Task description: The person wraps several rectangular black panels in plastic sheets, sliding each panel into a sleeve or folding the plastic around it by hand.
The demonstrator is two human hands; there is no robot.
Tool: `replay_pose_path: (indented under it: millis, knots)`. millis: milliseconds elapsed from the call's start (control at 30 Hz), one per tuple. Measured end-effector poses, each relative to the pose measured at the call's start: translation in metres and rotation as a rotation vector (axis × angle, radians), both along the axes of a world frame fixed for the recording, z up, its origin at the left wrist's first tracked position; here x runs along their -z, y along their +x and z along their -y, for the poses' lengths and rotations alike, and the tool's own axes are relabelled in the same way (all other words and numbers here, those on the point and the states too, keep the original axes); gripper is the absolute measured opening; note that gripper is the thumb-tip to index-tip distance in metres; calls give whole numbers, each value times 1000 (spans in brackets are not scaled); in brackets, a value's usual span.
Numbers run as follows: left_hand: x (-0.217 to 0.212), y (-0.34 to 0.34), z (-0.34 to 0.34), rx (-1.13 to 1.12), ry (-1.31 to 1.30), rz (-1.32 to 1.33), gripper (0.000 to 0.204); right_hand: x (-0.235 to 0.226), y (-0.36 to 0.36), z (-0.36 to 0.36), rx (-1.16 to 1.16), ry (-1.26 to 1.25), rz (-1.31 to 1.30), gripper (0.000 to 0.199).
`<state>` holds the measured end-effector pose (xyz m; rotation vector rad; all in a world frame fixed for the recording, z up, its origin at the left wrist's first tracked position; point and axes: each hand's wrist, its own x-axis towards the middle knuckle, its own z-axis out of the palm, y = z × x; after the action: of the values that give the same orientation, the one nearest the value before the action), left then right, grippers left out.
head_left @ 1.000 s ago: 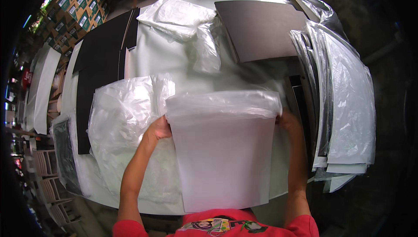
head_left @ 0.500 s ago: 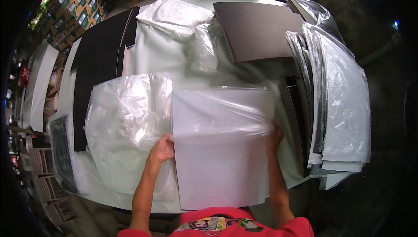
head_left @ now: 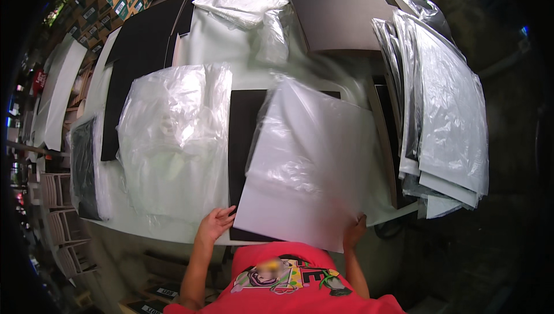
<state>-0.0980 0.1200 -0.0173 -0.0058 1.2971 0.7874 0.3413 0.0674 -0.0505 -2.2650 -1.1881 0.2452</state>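
The white film-covered sheet (head_left: 314, 158), previously squared, now lies askew over the black board (head_left: 241, 158), baring its left strip; the two are presumably separate. Left hand (head_left: 216, 225), loosely spread, meets the board's lower-left edge; right hand (head_left: 355, 232), right of the board, is blurred, its grip indeterminable.

Table (head_left: 213, 49): pale-topped, crowded right round the dial, six o'clock its near edge.
Black sheet (head_left: 239, 147): down at six, flat, much of it covered.
Plastic-wrapped dark sheet (head_left: 86, 170): between eight and nine, out at the rim.
Clear plastic bags (head_left: 173, 106): nine o'clock, farther in, a broad wrinkled heap catching the light!
Black boards (head_left: 138, 43): ten o'clock, dark and overlapping.
Crumpled clear plastic (head_left: 242, 5): just short of twelve, one tail trailing inward.
Grey-brown board (head_left: 340, 20): one o'clock, lying flat.
Glossy plastic bundle (head_left: 424, 11): two o'clock, dark underneath.
Sleeved white sheets (head_left: 450, 123): three o'clock, a big overlapping pile.
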Motion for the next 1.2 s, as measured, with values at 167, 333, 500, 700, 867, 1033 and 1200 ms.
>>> replay_pose_path:
  millis: [167, 333, 500, 700, 867, 1033, 1200]
  knots:
    - [-58, 111, -4, 945, 1064, -1433, 82, -46, 7, -13, -49, 0, 33, 34]
    - [8, 179, -90, 930, 1263, -1818, 73, -92, 17, -25, -205, 176, -153, 28]
    - [-2, 141, -93, 551, 1124, -1722, 65, -84, 53, 15, -174, 0, 53, 20]
    - [7, 91, 73, 453, 827, -1494, 68, -56, 58, 80, -293, -182, 124, 10]
    - [-52, 121, 120, 446, 342, -1279, 53, -49, 76, 123, -425, -226, 131, 11]
    - [-39, 141, 133, -211, 646, -597, 41, -134, 73, 106, -534, -590, 300, 35]
    - [-74, 167, 101, -154, 706, -401, 39, -189, -24, 22, -1113, -84, -12, 64]
